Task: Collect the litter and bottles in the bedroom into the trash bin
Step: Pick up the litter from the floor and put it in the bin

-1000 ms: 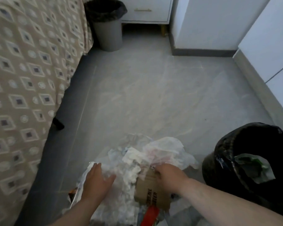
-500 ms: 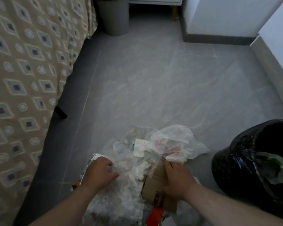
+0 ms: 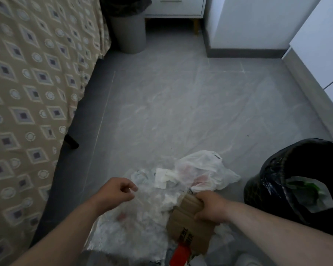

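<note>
Gripping cardboard (image 3: 188, 223), right hand (image 3: 210, 207) fingers (image 3: 199, 215) around edge.

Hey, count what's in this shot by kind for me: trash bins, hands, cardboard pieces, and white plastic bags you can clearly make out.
Trash bins: 2, the black-lined bin and the grey bin
Hands: 2, left hand, right hand with its grip on the cardboard
Cardboard pieces: 1
White plastic bags: 1 clear one; the rest of the pile is too jumbled to separate
Total: 6
</note>
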`<state>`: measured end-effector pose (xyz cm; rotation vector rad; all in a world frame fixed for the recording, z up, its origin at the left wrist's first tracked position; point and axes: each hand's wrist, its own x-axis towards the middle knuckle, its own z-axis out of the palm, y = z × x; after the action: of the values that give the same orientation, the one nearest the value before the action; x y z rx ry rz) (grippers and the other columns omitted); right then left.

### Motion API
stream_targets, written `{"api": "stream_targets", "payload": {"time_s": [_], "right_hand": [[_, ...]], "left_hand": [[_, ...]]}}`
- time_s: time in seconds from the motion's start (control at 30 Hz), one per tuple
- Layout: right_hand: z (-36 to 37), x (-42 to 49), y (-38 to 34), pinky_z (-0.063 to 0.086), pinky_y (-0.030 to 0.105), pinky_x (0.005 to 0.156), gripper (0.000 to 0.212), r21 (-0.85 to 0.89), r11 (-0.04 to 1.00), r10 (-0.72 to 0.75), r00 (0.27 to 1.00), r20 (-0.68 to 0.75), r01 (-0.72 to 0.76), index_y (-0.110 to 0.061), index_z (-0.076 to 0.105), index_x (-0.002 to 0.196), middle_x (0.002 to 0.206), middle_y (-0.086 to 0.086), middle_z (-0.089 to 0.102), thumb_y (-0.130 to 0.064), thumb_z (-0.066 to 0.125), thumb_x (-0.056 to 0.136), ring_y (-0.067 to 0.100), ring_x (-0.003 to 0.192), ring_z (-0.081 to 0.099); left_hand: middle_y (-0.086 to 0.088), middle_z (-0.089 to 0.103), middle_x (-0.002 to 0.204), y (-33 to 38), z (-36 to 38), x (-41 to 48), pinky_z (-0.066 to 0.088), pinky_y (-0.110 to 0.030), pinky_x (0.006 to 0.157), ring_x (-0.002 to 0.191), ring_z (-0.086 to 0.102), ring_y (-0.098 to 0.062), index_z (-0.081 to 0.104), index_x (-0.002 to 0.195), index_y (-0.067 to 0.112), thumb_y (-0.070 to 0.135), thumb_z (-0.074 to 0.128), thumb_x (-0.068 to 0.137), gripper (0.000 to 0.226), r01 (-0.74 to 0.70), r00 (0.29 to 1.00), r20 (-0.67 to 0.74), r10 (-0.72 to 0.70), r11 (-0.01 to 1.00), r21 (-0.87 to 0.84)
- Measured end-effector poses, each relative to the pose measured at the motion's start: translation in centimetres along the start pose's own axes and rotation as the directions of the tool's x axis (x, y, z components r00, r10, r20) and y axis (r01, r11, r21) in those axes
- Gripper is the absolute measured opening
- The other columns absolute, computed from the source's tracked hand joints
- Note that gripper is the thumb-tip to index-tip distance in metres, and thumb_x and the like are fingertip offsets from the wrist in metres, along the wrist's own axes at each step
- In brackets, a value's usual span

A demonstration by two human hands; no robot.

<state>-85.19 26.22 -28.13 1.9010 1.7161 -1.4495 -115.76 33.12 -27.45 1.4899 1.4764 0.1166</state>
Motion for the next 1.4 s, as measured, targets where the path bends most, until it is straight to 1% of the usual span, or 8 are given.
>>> {"api": "stream_targets", "payload": {"time_s": [0.2,0.33,0.4,0.67,0.83,0.97,1.1,1.4], "right_hand": [[-3.3,-3.5,-1.8,0.046,0.025,0.082,0.037,-0.142,0.989,-0.049,0.998,-0.027,0.045,-0.023,0.062,0.112,0.109,-0.004,0.059,-0.029,0.072,0.076,0.013,0.095,0.055],[-5.7,-7.1,-2.7,0.049,0.028,0.080,0.031,-0.212,0.977,-0.042,0.999,-0.033,0.034,-0.026,0.060,0.106,0.104,-0.005,0.059,-0.028,0.072,0.077,0.016,0.094,0.057],[-7.0,-9.2,-3.1,0.045,0.026,0.075,0.021,-0.249,0.968,-0.051,0.998,-0.041,0.039,-0.032,0.055,0.090,0.097,-0.006,0.057,-0.026,0.071,0.077,0.015,0.089,0.055],[-12.1,-18.4,-4.5,0.044,0.024,0.072,0.022,-0.244,0.969,-0.097,0.958,-0.272,0.029,-0.026,0.055,0.089,0.094,-0.006,0.059,-0.033,0.070,0.075,0.016,0.096,0.061],[-13.7,-22.4,-4.2,0.045,0.016,0.064,0.022,-0.039,0.999,-0.043,0.926,-0.374,0.031,-0.026,0.059,0.084,0.089,-0.007,0.066,-0.039,0.073,0.072,0.003,0.081,0.061],[-14.3,-24.8,-4.3,0.050,0.021,0.070,0.031,0.085,0.995,-0.008,0.909,-0.417,0.048,-0.023,0.064,0.091,0.089,-0.005,0.068,-0.042,0.075,0.069,0.003,0.080,0.063],[-14.6,-26.6,-4.6,0.052,0.031,0.081,0.042,0.145,0.987,-0.001,0.901,-0.433,0.071,-0.020,0.065,0.096,0.095,-0.003,0.068,-0.047,0.072,0.065,0.008,0.085,0.065],[-16.4,-29.3,-2.9,0.056,0.032,0.084,0.035,0.307,0.932,0.007,0.840,-0.543,0.191,-0.019,0.065,0.100,0.100,-0.002,0.069,-0.036,0.073,0.071,0.010,0.090,0.066]], "left_hand": [[-0.002,0.063,0.075,6.0,-2.3,-2.8,0.046,-0.025,0.065,0.070,0.058,-0.016,0.065,0.056,0.022,0.014,0.071,0.061,0.010,-0.118,0.967,-0.224,0.120,0.993,0.019],[-0.001,0.056,0.109,10.2,-3.4,-5.1,0.031,-0.008,0.081,0.101,0.050,-0.013,0.059,0.054,0.031,0.005,0.078,0.066,0.034,-0.251,0.879,-0.370,0.301,0.951,0.179],[0.000,0.055,0.117,12.2,-4.1,-6.5,0.029,-0.019,0.094,0.114,0.046,-0.018,0.056,0.055,0.038,0.010,0.081,0.067,0.039,-0.299,0.808,-0.436,0.396,0.914,0.275],[0.004,0.021,0.152,19.6,-6.4,-11.7,0.010,-0.031,0.113,0.147,-0.003,-0.011,0.066,0.059,0.032,0.016,0.083,0.067,0.025,-0.477,0.582,-0.591,0.558,0.823,0.307],[-0.016,0.035,0.150,23.2,-8.6,-15.4,0.008,-0.042,0.118,0.147,0.004,-0.021,0.070,0.066,0.038,0.043,0.071,0.069,0.007,-0.466,0.417,-0.611,0.673,0.735,0.492],[-0.014,0.054,0.122,25.0,-9.7,-18.4,0.021,-0.061,0.110,0.126,0.032,-0.035,0.077,0.067,0.026,0.062,0.051,0.074,0.044,-0.351,0.246,-0.634,0.733,0.677,0.646],[-0.013,0.043,0.143,26.5,-10.6,-21.1,0.008,-0.047,0.119,0.146,0.013,-0.025,0.078,0.069,0.023,0.059,0.047,0.081,0.050,-0.322,0.104,-0.603,0.791,0.600,0.732],[0.005,0.071,0.101,32.3,-9.3,-21.0,0.028,-0.057,0.110,0.115,0.053,-0.008,0.067,0.057,0.026,0.038,0.056,0.076,0.025,-0.507,0.036,-0.195,0.980,0.186,0.841]]}}
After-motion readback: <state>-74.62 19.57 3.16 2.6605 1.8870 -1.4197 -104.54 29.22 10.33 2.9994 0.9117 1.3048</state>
